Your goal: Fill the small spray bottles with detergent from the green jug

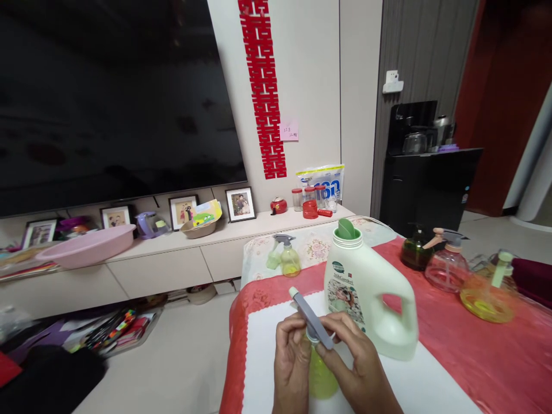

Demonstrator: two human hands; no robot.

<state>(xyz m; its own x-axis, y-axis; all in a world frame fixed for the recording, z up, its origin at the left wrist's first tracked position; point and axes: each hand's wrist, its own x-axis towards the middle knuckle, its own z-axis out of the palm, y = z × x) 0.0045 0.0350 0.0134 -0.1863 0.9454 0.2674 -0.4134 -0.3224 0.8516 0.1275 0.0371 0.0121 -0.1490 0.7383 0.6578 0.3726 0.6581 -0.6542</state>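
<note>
Both my hands are at the neck of a translucent yellow-green spray bottle (322, 376) standing on the white mat. Its grey trigger head (314, 321) slants up to the left and ends in a pale green nozzle tip. My left hand (291, 353) pinches the left side of the head and collar. From the other side, my right hand (360, 359) grips the head with thumb and fingers. Close behind stands a large pale green detergent jug (366, 287), with a green cap piece (346, 229) in its mouth. My hands partly hide the collar and trigger.
A smaller yellow-green spray bottle (290, 261) stands at the table's back. To the right are a dark green pump bottle (414, 253), a pink spray bottle (447, 270) and a yellow bottle (487, 299). Behind, a low cabinet (159, 264) carries photo frames, a pink basin (90, 246) and red-lidded jars.
</note>
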